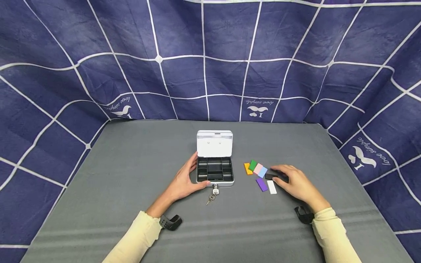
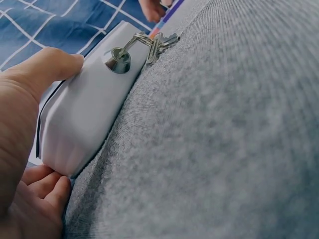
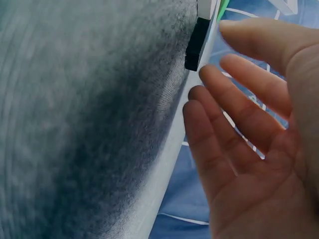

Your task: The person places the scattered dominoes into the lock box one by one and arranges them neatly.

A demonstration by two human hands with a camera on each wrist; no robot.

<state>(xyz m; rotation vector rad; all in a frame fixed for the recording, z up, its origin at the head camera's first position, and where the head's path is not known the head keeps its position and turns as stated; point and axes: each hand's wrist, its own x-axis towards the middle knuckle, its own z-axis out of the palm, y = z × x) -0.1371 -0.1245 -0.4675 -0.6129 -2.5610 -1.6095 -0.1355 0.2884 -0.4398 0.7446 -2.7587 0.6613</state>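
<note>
A small white cash box (image 1: 215, 184) stands on the table with its lid (image 1: 215, 144) raised, showing a black tray (image 1: 215, 168) of bare compartments. My left hand (image 1: 184, 181) holds the box at its left side, thumb over the front edge and fingers along the side. Keys (image 2: 158, 47) hang from the front lock (image 2: 118, 60). On the right, my right hand (image 1: 294, 180) hovers beside a black block (image 3: 198, 45), fingers loosely bent and spread, with nothing between them. White (image 1: 271, 187) and purple (image 1: 261, 184) blocks lie just left of that hand.
Beyond the purple block lie a light blue block (image 1: 262, 172), a pink one (image 1: 258, 168), a green one (image 1: 252, 165) and an orange one (image 1: 248, 168), close together. A blue checked curtain (image 1: 184, 76) rises behind and beside the grey table (image 1: 148, 146).
</note>
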